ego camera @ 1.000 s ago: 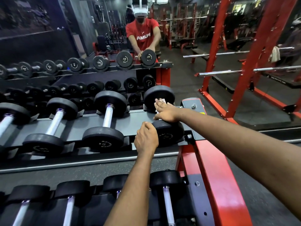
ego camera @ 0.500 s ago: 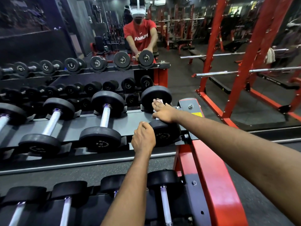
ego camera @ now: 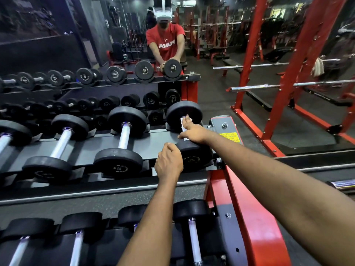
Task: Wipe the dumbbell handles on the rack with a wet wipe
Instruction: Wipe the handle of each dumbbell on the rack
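Red squat frame [ego camera: 250, 54] — chrome barbell [ego camera: 259, 87], pale towel [ego camera: 318, 67] on another.

Head view — down, forward, close over rack [ego camera: 134, 140]

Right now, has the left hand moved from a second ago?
No. The left hand stays on the near head of the end dumbbell, same spot on the rack.

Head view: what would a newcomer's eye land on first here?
Both hands meet at the upper shelf's rightmost dumbbell: the right hand wraps a white wet wipe around its handle, and the left hand grips its near head. Next comes the bright red rack frame at lower right, and, reflected beyond it, a person in a red shirt.
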Demonstrator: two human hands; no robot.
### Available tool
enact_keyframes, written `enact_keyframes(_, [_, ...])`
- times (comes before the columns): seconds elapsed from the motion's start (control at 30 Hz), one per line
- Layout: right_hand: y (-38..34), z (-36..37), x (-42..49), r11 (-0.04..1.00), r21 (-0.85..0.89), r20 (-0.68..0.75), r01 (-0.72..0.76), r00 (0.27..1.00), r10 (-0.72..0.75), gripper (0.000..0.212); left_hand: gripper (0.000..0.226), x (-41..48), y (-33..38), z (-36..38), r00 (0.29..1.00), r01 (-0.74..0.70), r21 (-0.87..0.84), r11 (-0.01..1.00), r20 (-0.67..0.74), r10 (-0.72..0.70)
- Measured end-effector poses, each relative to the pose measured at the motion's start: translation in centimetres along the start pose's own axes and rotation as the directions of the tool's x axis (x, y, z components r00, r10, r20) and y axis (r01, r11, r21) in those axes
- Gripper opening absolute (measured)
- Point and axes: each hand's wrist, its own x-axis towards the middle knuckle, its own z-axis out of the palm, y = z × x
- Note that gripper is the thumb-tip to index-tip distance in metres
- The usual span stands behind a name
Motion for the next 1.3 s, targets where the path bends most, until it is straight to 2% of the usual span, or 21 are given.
enact_keyframes(0.17, [-0.3, -0.1, 0.1, 0.999, 0.008, -0.043, -0.035, 0.998, 0.035, 0.086, 0.042, 0.0, 0.0, 0.0, 1.000, -0.005, 0.001, 1.000, -0.009, 0.005])
enact_keyframes(0.23, [-0.8, -0.2, 0.0, 0.999, -0.003, -0.178, -0.053, 0.983, 0.051, 0.068, 0.042, 0.1, -0.1, 0.1, 1.000, -0.005, -0.005, 1.000, -0.008, 0.005])
enact_keyframes(0.3, [-1.2, -0.2, 0.2, 0.997, 0.015, -0.314, -0.081, 0.946, 0.082, 0.038, 0.042, 0.0, -0.1, 0.0, 1.000, -0.009, -0.007, 1.000, -0.008, 0.009])
enact_keyframes(0.37, [-1.3, -0.3, 0.6, 0.987, 0.057, -0.309, -0.153, 0.937, 0.163, 0.023, 0.042, 0.0, -0.1, -0.1, 1.000, -0.017, -0.005, 1.000, -0.006, 0.017])
enact_keyframes(0.53, [-2.2, -0.9, 2.0, 0.928, 0.301, -0.239, -0.222, 0.924, 0.298, 0.028, 0.043, 0.4, -0.3, -0.2, 1.000, -0.031, -0.006, 0.999, 0.002, 0.031])
enact_keyframes(0.63, [-2.5, -0.2, 1.7, 0.906, 0.335, -0.214, -0.260, 0.915, 0.342, 0.053, 0.043, 0.5, -0.4, -0.2, 0.999, -0.043, 0.000, 0.999, 0.014, 0.043])
enact_keyframes(0.67, [-2.4, -0.1, 1.8, 0.898, 0.349, -0.215, -0.267, 0.910, 0.354, 0.051, 0.043, 0.6, -0.5, -0.2, 0.999, -0.048, 0.000, 0.999, 0.016, 0.048])
enact_keyframes(0.73, [-2.1, 0.0, 1.7, 0.887, 0.395, -0.241, -0.241, 0.904, 0.353, 0.031, 0.043, 0.8, -0.6, -0.2, 0.998, -0.054, -0.004, 0.999, 0.017, 0.054])
enact_keyframes(0.8, [-2.2, 0.1, 1.6, 0.918, 0.346, -0.294, -0.195, 0.906, 0.303, 0.022, 0.042, 1.1, -0.8, 0.0, 0.998, -0.064, -0.014, 0.998, 0.025, 0.064])
enact_keyframes(0.9, [-2.4, 0.4, 1.7, 0.929, 0.315, -0.317, -0.194, 0.901, 0.295, 0.034, 0.041, 1.1, -0.9, -0.2, 0.996, -0.085, -0.025, 0.996, 0.032, 0.086])
enact_keyframes(0.97, [-2.2, 0.5, 2.0, 0.916, 0.345, -0.286, -0.204, 0.907, 0.310, 0.034, 0.040, 1.2, -1.0, -0.2, 0.994, -0.095, -0.026, 0.995, 0.044, 0.096])
enact_keyframes(1.07, [-1.9, 0.4, 2.4, 0.859, 0.472, -0.200, -0.202, 0.924, 0.327, 0.027, 0.040, 1.2, -1.0, -0.4, 0.993, -0.099, -0.028, 0.995, 0.058, 0.101])
enact_keyframes(1.13, [-1.4, 0.4, 2.6, 0.818, 0.542, -0.210, -0.195, 0.911, 0.356, 0.024, 0.041, 1.2, -1.1, -0.4, 0.992, -0.100, -0.030, 0.995, 0.069, 0.102])
enact_keyframes(1.23, [-1.0, 0.5, 2.9, 0.884, 0.423, -0.302, -0.197, 0.890, 0.343, 0.035, 0.041, 1.3, -1.0, -0.6, 0.990, -0.113, -0.033, 0.993, 0.083, 0.115])
enact_keyframes(1.3, [-1.2, 0.7, 2.9, 0.928, 0.321, -0.342, -0.190, 0.890, 0.301, 0.030, 0.041, 1.4, -1.2, -0.7, 0.989, -0.117, -0.036, 0.992, 0.086, 0.120])
